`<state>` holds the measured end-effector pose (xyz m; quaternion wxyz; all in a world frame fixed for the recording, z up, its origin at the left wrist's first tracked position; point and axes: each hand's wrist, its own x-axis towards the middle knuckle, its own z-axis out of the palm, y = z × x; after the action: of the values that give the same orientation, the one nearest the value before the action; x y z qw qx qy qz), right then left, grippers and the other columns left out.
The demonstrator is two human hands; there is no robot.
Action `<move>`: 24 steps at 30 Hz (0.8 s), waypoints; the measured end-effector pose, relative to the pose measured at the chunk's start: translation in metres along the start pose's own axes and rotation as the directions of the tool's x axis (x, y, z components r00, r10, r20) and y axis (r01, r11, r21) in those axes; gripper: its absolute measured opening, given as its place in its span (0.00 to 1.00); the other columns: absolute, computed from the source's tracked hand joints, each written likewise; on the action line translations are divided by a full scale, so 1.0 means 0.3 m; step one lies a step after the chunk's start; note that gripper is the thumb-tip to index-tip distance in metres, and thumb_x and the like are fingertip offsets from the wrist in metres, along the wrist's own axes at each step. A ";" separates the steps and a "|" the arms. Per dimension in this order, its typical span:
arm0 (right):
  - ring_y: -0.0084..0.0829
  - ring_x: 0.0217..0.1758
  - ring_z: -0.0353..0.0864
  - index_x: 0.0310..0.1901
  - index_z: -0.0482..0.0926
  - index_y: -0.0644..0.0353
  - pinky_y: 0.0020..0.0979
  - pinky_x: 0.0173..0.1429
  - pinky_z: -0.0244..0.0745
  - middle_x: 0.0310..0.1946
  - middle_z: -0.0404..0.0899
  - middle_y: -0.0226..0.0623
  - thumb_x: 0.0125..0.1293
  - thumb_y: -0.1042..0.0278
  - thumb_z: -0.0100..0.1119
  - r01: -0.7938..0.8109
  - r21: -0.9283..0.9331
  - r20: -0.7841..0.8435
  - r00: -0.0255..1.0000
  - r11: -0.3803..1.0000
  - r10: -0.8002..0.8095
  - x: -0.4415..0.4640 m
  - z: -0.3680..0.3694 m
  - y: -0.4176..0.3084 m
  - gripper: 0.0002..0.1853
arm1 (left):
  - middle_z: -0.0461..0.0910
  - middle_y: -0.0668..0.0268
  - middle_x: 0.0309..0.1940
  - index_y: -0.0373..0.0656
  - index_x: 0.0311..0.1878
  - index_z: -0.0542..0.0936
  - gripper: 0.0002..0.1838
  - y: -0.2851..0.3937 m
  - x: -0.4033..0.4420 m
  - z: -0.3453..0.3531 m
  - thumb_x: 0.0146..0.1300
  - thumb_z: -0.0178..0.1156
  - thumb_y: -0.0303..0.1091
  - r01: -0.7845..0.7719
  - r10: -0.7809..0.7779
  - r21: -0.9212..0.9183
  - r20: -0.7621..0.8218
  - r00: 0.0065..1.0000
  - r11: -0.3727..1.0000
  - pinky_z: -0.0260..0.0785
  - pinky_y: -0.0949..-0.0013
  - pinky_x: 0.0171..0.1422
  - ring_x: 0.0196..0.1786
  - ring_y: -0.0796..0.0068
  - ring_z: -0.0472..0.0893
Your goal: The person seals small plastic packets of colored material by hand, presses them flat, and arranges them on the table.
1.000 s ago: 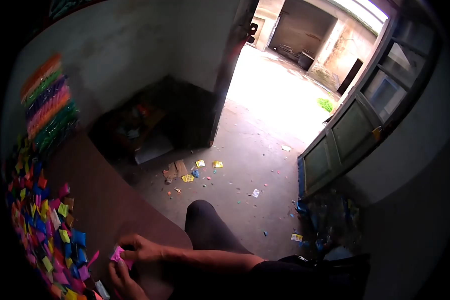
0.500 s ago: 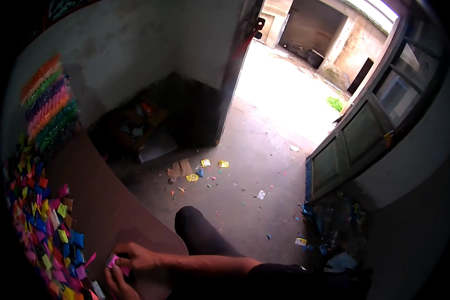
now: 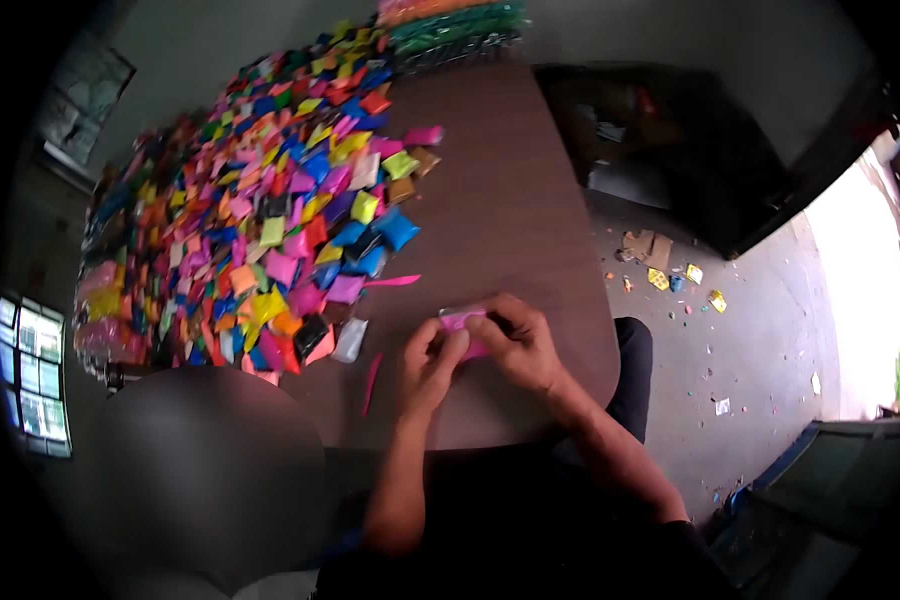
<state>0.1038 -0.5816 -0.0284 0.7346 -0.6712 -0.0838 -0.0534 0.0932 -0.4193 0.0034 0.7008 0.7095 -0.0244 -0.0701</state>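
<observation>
A small pink packet (image 3: 459, 321) with a clear plastic edge sits between my two hands over the brown table. My left hand (image 3: 432, 362) pinches its near left side with thumb and fingers. My right hand (image 3: 518, 342) grips it from the right, fingers curled over the far edge; part of the packet is hidden by the fingers. Left of my hands lie two thin pink plastic strips, one pink strip (image 3: 394, 281) near the pile and another pink strip (image 3: 372, 384) closer to me. A silvery-white packet (image 3: 349, 340) lies beside them.
A large pile of colourful small packets (image 3: 270, 232) covers the left of the table (image 3: 500, 190). Stacked long bundles (image 3: 455, 35) stand at the far end. A blurred grey rounded shape (image 3: 210, 470) fills the lower left. Scraps and cardboard (image 3: 647, 247) litter the floor at right.
My view has swung left, from the doorway to the table and pile. Both hands still hold the pink packet, now nearer the middle of the view.
</observation>
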 end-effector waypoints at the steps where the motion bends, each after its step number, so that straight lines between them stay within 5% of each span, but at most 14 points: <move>1: 0.21 0.43 0.79 0.49 0.84 0.66 0.27 0.48 0.74 0.40 0.81 0.33 0.74 0.72 0.60 -0.003 0.008 0.021 1.000 1.000 0.003 0.003 0.004 -0.021 0.08 | 0.80 0.76 0.36 0.40 0.49 0.82 0.09 -0.012 0.003 0.000 0.73 0.64 0.35 0.002 -0.002 0.002 -0.023 1.000 1.000 0.66 0.80 0.43 0.39 0.90 0.74; 8: 0.20 0.42 0.77 0.50 0.82 0.68 0.26 0.46 0.73 0.39 0.79 0.31 0.74 0.71 0.62 -0.069 0.021 0.058 0.996 0.997 0.068 0.002 0.002 -0.052 0.10 | 0.80 0.77 0.31 0.39 0.47 0.83 0.08 -0.051 0.006 -0.012 0.73 0.63 0.33 -0.081 0.079 -0.048 -0.042 0.996 0.996 0.64 0.80 0.38 0.34 0.91 0.73; 10: 0.23 0.46 0.83 0.50 0.83 0.68 0.27 0.50 0.78 0.43 0.81 0.35 0.73 0.74 0.62 -0.112 0.092 0.021 0.994 0.989 0.110 -0.003 0.003 -0.035 0.09 | 0.80 0.77 0.31 0.38 0.48 0.83 0.08 -0.021 0.000 -0.019 0.73 0.63 0.33 -0.090 0.089 0.074 0.022 0.996 0.993 0.64 0.80 0.38 0.34 0.90 0.73; 13: 0.22 0.47 0.82 0.50 0.83 0.67 0.26 0.51 0.78 0.44 0.80 0.33 0.72 0.74 0.63 -0.109 0.217 0.007 0.994 0.970 0.110 -0.002 0.002 -0.018 0.09 | 0.79 0.77 0.30 0.38 0.46 0.83 0.07 0.023 -0.005 0.012 0.72 0.64 0.32 -0.082 0.082 -0.020 0.015 0.997 0.996 0.64 0.79 0.38 0.34 0.90 0.73; 24: 0.24 0.50 0.82 0.54 0.81 0.69 0.28 0.55 0.78 0.46 0.83 0.35 0.74 0.70 0.62 -0.160 0.028 0.053 0.986 0.987 0.159 -0.007 0.000 -0.069 0.12 | 0.79 0.76 0.31 0.39 0.38 0.78 0.08 -0.045 0.009 -0.033 0.72 0.64 0.31 -0.124 0.124 -0.015 0.043 0.991 0.992 0.67 0.79 0.41 0.35 0.88 0.74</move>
<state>0.0977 -0.5836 -0.0088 0.7449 -0.6649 -0.0492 0.0238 0.0963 -0.4096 -0.0101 0.7075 0.7006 -0.0833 -0.0422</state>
